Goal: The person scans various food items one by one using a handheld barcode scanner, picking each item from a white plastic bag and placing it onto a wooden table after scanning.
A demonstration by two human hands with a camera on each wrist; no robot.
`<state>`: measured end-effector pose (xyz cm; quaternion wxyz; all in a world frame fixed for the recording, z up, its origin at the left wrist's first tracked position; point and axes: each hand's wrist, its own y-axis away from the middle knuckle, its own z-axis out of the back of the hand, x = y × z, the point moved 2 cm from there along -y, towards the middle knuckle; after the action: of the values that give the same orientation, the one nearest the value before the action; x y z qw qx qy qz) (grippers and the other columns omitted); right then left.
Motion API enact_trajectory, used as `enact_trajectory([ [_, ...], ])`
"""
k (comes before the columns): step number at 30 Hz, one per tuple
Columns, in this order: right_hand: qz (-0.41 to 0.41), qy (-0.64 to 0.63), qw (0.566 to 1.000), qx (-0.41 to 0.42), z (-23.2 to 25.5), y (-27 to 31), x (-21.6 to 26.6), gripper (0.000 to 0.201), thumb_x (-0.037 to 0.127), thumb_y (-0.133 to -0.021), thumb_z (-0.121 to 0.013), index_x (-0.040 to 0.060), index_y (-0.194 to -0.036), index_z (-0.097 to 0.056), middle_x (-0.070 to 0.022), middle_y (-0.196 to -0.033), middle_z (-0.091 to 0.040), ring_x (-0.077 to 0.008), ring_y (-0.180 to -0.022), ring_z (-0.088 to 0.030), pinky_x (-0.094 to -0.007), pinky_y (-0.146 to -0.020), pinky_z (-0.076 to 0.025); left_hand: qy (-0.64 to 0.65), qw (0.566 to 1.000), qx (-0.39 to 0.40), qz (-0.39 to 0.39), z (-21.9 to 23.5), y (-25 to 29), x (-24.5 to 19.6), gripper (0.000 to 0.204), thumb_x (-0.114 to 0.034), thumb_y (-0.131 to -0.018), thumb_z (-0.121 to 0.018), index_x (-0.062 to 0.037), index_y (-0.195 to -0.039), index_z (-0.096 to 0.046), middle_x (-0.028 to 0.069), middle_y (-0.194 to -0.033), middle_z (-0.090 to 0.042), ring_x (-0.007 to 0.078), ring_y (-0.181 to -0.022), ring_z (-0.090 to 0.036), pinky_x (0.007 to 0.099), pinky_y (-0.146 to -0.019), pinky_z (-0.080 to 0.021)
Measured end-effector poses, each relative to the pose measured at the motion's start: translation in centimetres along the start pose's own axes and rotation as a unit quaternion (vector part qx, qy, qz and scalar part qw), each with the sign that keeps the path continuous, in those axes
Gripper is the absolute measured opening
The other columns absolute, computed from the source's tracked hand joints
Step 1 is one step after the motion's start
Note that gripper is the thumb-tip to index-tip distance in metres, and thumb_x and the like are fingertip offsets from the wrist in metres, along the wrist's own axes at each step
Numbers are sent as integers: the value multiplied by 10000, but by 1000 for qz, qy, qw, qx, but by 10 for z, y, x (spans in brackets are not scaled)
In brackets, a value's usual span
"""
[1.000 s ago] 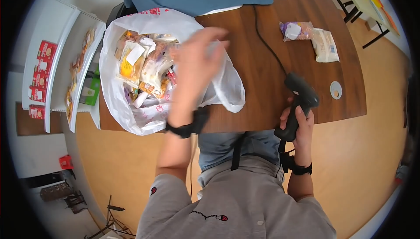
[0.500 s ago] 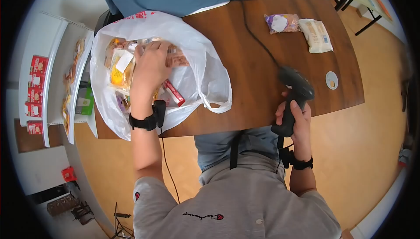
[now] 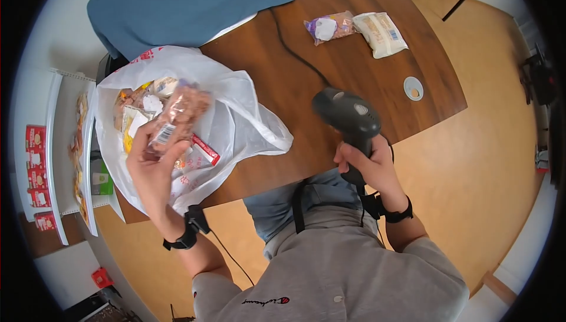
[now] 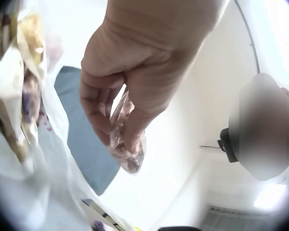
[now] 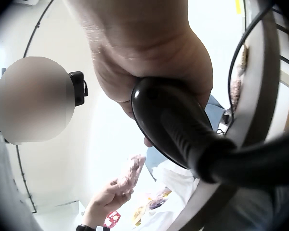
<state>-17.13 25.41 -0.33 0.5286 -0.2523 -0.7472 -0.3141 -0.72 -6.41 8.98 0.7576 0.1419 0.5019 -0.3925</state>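
Observation:
My left hand (image 3: 152,174) pinches a clear packet (image 3: 181,112) of pinkish-brown food with a white barcode label, held over the white plastic bag (image 3: 265,130). Thumb and fingers close on the packet's lower end, also seen in the left wrist view. Several food packets (image 4: 31,91) and a small red-and-white box (image 3: 206,150) lie inside the open bag. At the right, my right hand (image 3: 375,171) grips the handle of a black barcode scanner (image 3: 348,112). The scanner's head is above the table's front part, and its cord leaves the handle's base in the right wrist view.
A purple-and-clear packet (image 3: 331,28) and a white packet (image 3: 380,35) lie at the table's back. Near the right edge is a round white disc (image 3: 413,88). A black cable (image 3: 290,48) crosses the wooden table (image 3: 424,56). Shelves (image 3: 62,145) with red boxes stand left; blue cloth (image 3: 188,3) covers something behind.
My left hand has reached into the bag and lifted out the pinkish-brown packet. The scanner has shifted left in the right hand's grip, and the head view has turned.

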Motion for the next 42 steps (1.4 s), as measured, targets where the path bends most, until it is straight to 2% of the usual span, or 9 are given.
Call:
enact_trajectory([
  [7, 196, 218, 955, 54, -39, 19, 53, 396, 83, -809, -737, -2, -1163, -583, -137, -829, -694, -224, -775, -720, -307, -699, -523, 19, 996, 62, -58, -124, 3, -21, 388, -47, -791, -771, -69, -1142, -606, 82, -798, -695, 109, -609, -629, 245, -578, -492],
  [19, 29, 59, 997, -32, 5, 15, 7, 156, 110, -887, -694, -6, -979, -644, -59, -741, -667, -106, -625, -643, -262, -580, -503, 35, 988, 75, -129, -186, -31, 6, 324, -98, -819, -745, -38, -1090, -579, 150, -815, -693, 242, -651, -701, 317, -582, -520],
  [22, 48, 1, 996, -70, 14, 13, 4, 212, 111, -932, -632, -6, -1108, -616, -69, -744, -649, -119, -601, -619, -259, -579, -496, 124, 971, 201, -50, -217, -56, -8, 337, -76, -847, -728, -16, -1139, -571, 113, -864, -711, 135, -695, -698, 264, -609, -536],
  [26, 58, -33, 993, -98, 23, 15, 5, 312, 130, -963, -581, -16, -1237, -548, -83, -751, -637, -129, -597, -598, -255, -582, -473, 82, 969, 232, 3, -276, -86, -10, 459, -201, -798, -792, 17, -1133, -565, 143, -874, -712, 159, -684, -710, 284, -577, -556],
  [29, 82, -41, 990, -104, 26, 15, 4, 331, 162, -970, -578, -22, -1243, -541, -95, -754, -640, -141, -589, -595, -253, -571, -472, 92, 973, 209, -43, -320, -98, -10, 701, -207, -758, -791, 4, -1327, -440, 217, -899, -704, 306, -710, -719, 388, -654, -575],
  [31, 88, -52, 990, -97, 27, 14, 2, 344, 174, -969, -583, -23, -1247, -537, -98, -757, -643, -144, -580, -593, -257, -561, -483, 50, 979, 163, -109, -322, -91, -29, 672, -148, -767, -747, -16, -1330, -404, 305, -952, -651, 434, -981, -641, 473, -815, -527],
  [38, 80, -55, 990, -99, 31, 12, -1, 359, 193, -962, -597, -32, -1236, -539, -101, -743, -642, -147, -577, -598, -265, -558, -487, -42, 969, 47, -237, -179, -51, -57, 211, -102, -856, -683, -12, -1045, -661, 146, -983, -704, 298, -899, -695, 393, -734, -544],
  [40, 72, -57, 991, -97, 30, 10, -4, 359, 194, -961, -598, -31, -1234, -540, -99, -742, -641, -147, -578, -597, -266, -560, -482, -68, 980, -39, -182, -109, -39, -43, 225, -111, -873, -689, -34, -1083, -675, 97, -942, -720, 180, -841, -687, 313, -729, -535],
  [42, 66, -58, 992, -95, 29, 8, -5, 359, 195, -960, -599, -31, -1233, -541, -98, -741, -640, -147, -579, -596, -267, -563, -478, -185, 970, -142, -68, -36, -31, -17, 346, -190, -829, -755, -28, -1119, -658, 137, -1058, -704, 278, -946, -685, 384, -820, -529],
])
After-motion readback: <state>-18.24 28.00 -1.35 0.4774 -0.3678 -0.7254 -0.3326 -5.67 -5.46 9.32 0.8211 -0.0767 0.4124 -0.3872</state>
